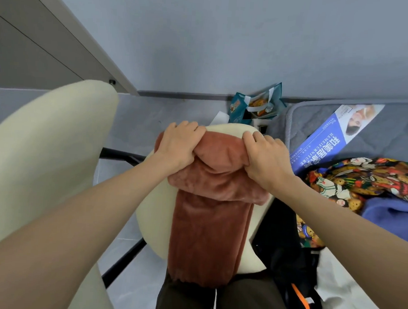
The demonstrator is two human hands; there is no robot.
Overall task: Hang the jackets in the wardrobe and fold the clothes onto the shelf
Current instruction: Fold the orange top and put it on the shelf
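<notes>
A rust-brown fleece garment point(209, 229) lies lengthwise over the cream seat of a chair point(153, 213) in the middle of the head view. Its far end is rolled over into a thick fold. My left hand point(178, 146) grips the left side of that fold, and my right hand point(265, 157) grips the right side. The near end of the garment hangs over the seat's front edge toward my legs. A patterned multicoloured garment point(361, 180) and a blue garment point(392, 216) lie on the bed at the right.
A second cream chair back point(46, 159) stands close at the left. The grey mattress point(390, 139) with a blue printed label is at the right. A black bag point(287, 256) sits between chair and bed. A teal shopping bag point(256, 105) stands by the far wall.
</notes>
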